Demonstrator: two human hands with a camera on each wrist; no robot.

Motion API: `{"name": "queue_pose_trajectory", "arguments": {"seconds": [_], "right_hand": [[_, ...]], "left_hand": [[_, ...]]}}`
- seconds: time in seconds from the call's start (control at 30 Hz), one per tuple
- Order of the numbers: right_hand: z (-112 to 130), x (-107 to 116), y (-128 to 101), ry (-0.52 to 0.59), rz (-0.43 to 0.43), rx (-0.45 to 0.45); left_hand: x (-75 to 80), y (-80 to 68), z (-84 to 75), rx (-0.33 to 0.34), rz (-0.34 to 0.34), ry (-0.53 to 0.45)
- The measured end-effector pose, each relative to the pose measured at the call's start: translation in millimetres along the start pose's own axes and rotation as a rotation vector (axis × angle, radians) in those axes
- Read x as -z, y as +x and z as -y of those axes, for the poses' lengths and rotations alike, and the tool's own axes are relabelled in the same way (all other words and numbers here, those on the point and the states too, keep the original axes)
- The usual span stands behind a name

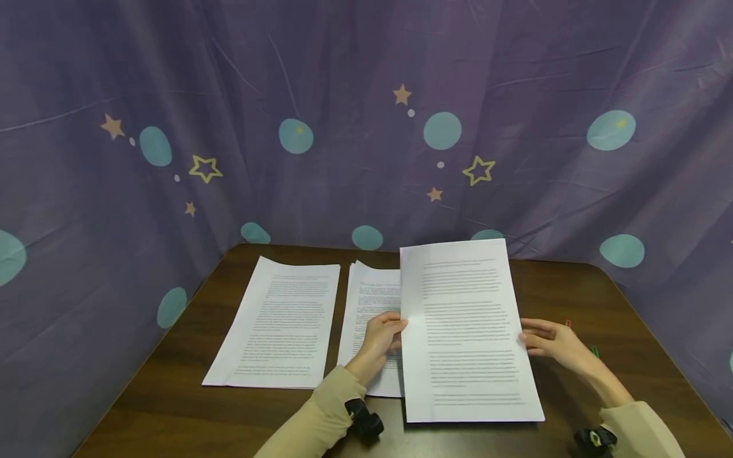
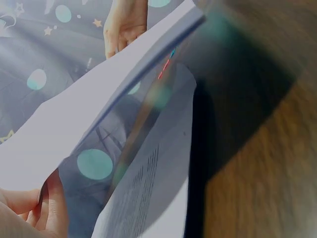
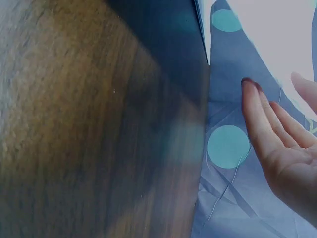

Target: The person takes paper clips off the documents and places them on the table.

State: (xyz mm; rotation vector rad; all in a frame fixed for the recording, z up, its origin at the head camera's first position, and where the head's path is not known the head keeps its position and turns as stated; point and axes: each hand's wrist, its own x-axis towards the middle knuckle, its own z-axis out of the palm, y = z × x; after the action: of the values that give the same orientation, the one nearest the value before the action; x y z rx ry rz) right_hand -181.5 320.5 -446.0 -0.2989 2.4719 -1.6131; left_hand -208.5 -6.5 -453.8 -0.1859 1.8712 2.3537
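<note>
Two hands frame one raised sheaf of printed pages: the left hand pinches its left edge, thumb on top, while the right hand lies with fingers straight against its right edge. Its long axis runs away from the person, its near end low over the tabletop. Two more stacks lie flat, one partly under the sheaf, one further left (print too small to read).

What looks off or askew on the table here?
Little. The middle paper stack has a fanned top corner, so its sheets are not squared. The left stack lies flat. The left hand and right hand hold a raised sheet.
</note>
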Motion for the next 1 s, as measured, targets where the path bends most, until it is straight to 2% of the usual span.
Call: {"name": "queue_pose_trajectory", "arguments": {"seconds": [0.13, 0.23, 0.4, 0.6, 0.7, 0.83, 0.9, 1.0], "right_hand": [[0, 0, -1, -0.048, -0.05, -0.032], [0, 3, -4, -0.07, -0.074, -0.04], [-4, 12, -8, -0.11, -0.11, -0.067], [-6, 23, -14, -0.123, -0.128, -0.096], [-9, 31, -17, -0.119, -0.131, -0.111], [-27, 48, -14, -0.077, -0.137, -0.103], [-43, 57, -10, -0.054, -0.14, -0.09], [-66, 67, -4, -0.039, -0.162, -0.119]], "left_hand": [[-8.8, 0.2, -0.2, 0.003, 0.014, 0.02], [-14.6, 7.5, 8.2, 0.009, 0.015, 0.016], [-27.6, 7.9, 10.3, 0.006, 0.015, 0.027], [-42.8, 8.9, 12.3, 0.012, -0.002, 0.066], [-51.6, 10.1, 13.7, 0.013, 0.003, 0.051], [-63.5, 13.0, 15.9, 0.014, 0.017, 0.024], [-69.1, 15.0, 17.2, 0.015, 0.023, 0.013], [-76.2, 17.9, 19.3, -0.001, 0.033, 0.016]]}}
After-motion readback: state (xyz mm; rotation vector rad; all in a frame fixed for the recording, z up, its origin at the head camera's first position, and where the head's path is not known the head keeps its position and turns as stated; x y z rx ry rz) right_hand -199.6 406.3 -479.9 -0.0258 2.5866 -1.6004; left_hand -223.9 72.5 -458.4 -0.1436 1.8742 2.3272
